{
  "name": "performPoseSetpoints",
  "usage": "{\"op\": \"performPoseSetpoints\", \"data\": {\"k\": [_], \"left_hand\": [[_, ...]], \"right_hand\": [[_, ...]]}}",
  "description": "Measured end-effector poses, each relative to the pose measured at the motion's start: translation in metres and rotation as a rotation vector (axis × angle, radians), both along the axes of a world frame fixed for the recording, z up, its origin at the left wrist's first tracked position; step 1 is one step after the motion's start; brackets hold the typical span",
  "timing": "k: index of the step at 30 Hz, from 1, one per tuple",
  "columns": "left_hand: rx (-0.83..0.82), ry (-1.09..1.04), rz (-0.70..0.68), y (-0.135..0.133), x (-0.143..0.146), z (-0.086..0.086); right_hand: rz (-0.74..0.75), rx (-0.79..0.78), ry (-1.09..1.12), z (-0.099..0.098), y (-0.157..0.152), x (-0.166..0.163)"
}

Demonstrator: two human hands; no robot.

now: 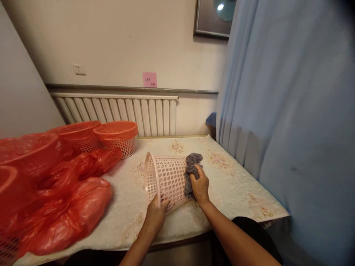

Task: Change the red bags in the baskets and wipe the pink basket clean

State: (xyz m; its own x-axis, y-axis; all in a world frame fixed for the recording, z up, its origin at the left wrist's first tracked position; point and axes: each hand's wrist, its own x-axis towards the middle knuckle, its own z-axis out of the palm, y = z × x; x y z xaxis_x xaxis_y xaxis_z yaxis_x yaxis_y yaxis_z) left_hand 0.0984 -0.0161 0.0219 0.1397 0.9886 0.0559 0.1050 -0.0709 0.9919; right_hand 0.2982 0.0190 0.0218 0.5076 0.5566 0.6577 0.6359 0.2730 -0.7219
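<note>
A pale pink perforated basket [166,177] lies on its side on the table, its open mouth facing left. My left hand [155,216] is closed around the basket's rim at the near side. My right hand [200,186] is closed on a grey fluffy cloth [192,162] and presses it against the basket's bottom end. The cloth bunches up above and beside my fingers.
Several orange-red baskets [116,136] stand at the back left, with crumpled red plastic bags [69,207] in front of them. The table [235,184] has a pale floral cover. A white radiator [122,111] lines the wall; a blue curtain [291,111] hangs at right.
</note>
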Motion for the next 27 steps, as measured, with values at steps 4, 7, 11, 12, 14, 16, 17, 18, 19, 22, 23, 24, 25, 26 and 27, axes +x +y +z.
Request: {"op": "performPoseSetpoints", "data": {"k": [4,7,11,12,14,16,17,18,19,22,23,24,25,26,27], "left_hand": [[-0.002,-0.024,-0.016,0.007,0.01,0.004],[0.053,0.021,0.013,0.009,0.013,0.008],[0.071,0.099,0.011,0.008,0.011,0.013],[0.065,0.103,0.01,0.007,0.01,0.014],[0.056,0.1,0.02,0.006,0.01,0.016],[0.034,0.065,0.026,0.006,0.01,0.017],[0.013,0.039,0.023,0.006,0.01,0.017],[-0.008,0.015,0.022,0.006,0.01,0.017],[-0.026,0.001,0.022,0.006,0.01,0.017],[-0.043,0.013,0.052,0.007,0.01,0.013],[-0.043,0.013,0.061,0.007,0.009,0.01],[-0.042,0.005,0.059,0.008,0.009,0.007],[-0.041,-0.004,0.047,0.008,0.009,0.003],[-0.039,-0.007,0.028,0.009,0.008,-0.001],[-0.032,0.003,0.006,0.009,0.007,-0.006]], "right_hand": [[0.206,0.05,-0.061,0.007,-0.016,-0.046],[0.386,0.108,-0.142,0.014,-0.037,-0.076],[0.442,0.16,-0.22,0.023,-0.05,-0.087],[0.435,0.177,-0.256,0.024,-0.048,-0.086],[0.415,0.185,-0.323,0.023,-0.04,-0.079],[0.368,0.154,-0.34,0.021,-0.027,-0.069],[0.332,0.133,-0.33,0.02,-0.02,-0.063],[0.291,0.113,-0.316,0.018,-0.013,-0.055],[0.245,0.099,-0.295,0.016,-0.005,-0.046],[0.071,0.083,-0.179,0.01,0.014,-0.014],[0.011,0.073,-0.13,0.007,0.02,-0.003],[-0.05,0.059,-0.075,0.005,0.025,0.008],[-0.109,0.045,-0.011,0.002,0.029,0.018],[-0.163,0.032,0.057,-0.002,0.032,0.027],[-0.209,0.023,0.124,-0.007,0.035,0.034]]}}
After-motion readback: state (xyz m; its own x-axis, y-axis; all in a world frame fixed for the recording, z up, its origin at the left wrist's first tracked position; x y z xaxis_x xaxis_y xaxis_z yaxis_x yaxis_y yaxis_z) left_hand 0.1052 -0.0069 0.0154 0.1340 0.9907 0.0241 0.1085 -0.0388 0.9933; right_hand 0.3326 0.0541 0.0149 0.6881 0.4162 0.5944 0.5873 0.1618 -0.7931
